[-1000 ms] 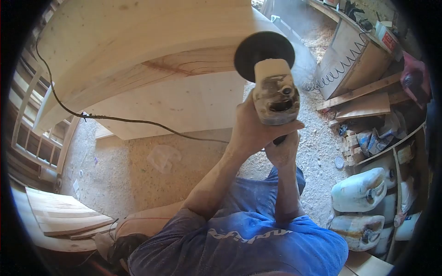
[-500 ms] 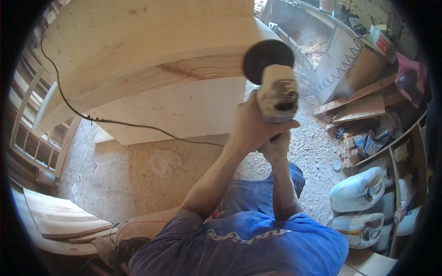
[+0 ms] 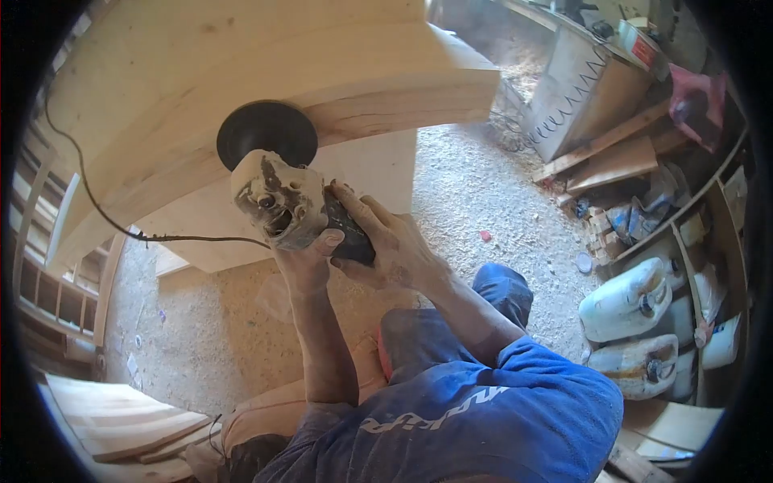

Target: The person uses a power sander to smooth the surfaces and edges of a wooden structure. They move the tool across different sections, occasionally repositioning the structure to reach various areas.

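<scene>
A dusty angle grinder (image 3: 278,201) with a round black disc (image 3: 267,137) is held in both hands. The disc is against or very close to the edge of a large curved piece of pale wood (image 3: 378,105). My left hand (image 3: 304,264) is wrapped round the grinder's body from below, its fingers partly hidden. My right hand (image 3: 390,241) is closed on the black part at the grinder's right side. A dark cord (image 3: 185,238) runs from near the tool to the left and up along the wood.
White jerrycans (image 3: 624,302) stand at the right by a wooden frame. Boards (image 3: 616,165) and a pink bag (image 3: 696,109) lie beyond them. A slatted wooden frame (image 3: 60,282) is at the left, with stacked planks (image 3: 121,414) below. Shavings and dust cover the floor (image 3: 209,338).
Both hands have carried the grinder left along the wood's edge, from its right end toward its middle. The tool has tilted, and the right hand now shows on its right side.
</scene>
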Demonstrator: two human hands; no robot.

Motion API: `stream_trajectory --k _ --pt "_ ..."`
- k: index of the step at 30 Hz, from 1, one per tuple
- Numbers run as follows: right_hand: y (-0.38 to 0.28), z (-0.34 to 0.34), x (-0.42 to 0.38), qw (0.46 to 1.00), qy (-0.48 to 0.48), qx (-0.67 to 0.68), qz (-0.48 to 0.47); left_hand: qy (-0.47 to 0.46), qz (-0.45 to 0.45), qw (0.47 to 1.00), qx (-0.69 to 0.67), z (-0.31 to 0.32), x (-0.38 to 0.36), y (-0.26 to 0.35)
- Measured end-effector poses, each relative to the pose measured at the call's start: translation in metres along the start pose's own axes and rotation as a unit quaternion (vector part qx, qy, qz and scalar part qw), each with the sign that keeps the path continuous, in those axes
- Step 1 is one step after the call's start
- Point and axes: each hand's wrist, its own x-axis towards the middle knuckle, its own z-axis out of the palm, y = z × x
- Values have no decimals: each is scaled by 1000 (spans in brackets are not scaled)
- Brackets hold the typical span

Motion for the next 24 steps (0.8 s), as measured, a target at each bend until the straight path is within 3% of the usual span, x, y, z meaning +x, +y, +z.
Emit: stream_trajectory --k 5,8,12,17,20,24 --pt "-16 20 14 998 -45 -45 -19 59 46 996 -58 -23 -7 9" --pt "-26 26 18 991 -86 -101 -9 30 0 994 -102 -41 -8 13" --pt "-10 22 2 997 -30 -68 -15 -1 5 1000 -25 -24 -12 9" --pt "9 -11 -27 992 -22 -55 111 2 -15 1000 17 2 -23 -34" --pt "22 -14 -39 995 52 -36 81 -10 -26 1000 11 24 -25 -34" --pt "38 -30 -56 993 66 -43 93 -44 -28 998 26 56 -28 -40"
